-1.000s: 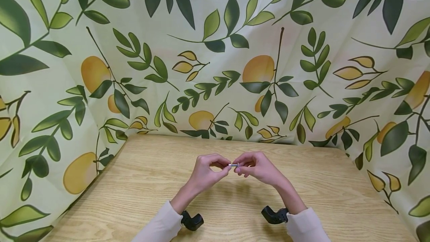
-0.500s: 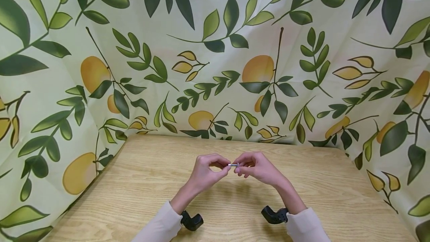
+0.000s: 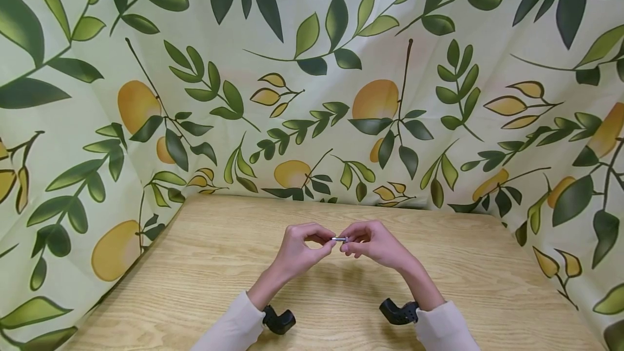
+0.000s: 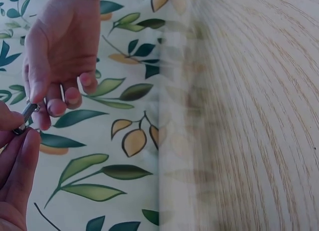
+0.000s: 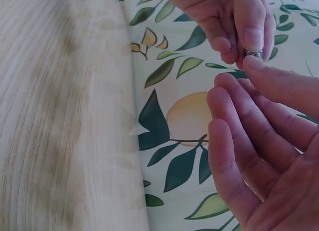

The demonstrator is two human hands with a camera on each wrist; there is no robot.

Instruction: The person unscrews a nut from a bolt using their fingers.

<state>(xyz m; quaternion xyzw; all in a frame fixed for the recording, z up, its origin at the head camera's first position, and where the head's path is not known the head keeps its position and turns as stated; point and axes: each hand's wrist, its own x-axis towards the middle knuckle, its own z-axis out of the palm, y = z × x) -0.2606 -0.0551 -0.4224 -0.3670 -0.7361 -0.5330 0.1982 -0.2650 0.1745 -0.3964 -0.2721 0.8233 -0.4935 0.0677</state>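
A small silver bolt [image 3: 339,239] is held level above the table, between both hands. My left hand [image 3: 302,245] pinches its left end between thumb and fingertips. At the wider right end, the thumb and fingertips of my right hand [image 3: 372,242] pinch it. In the left wrist view the metal shaft of the bolt [image 4: 27,115] shows between the two hands' fingertips. The right wrist view shows only a little of the bolt [image 5: 255,55] beside the right thumb; fingers hide the rest. Whether a nut sits on it, I cannot tell.
Below the hands lies a light wood-grain table [image 3: 219,264]. A cloth [image 3: 312,96] printed with leaves and orange fruit hangs behind and along both sides. Black wrist mounts [image 3: 280,321] sit near the light sleeves [image 3: 234,324].
Both hands stay in place with the bolt between them. Only a very slight shift of the right fingertips at the bolt's wider end shows.
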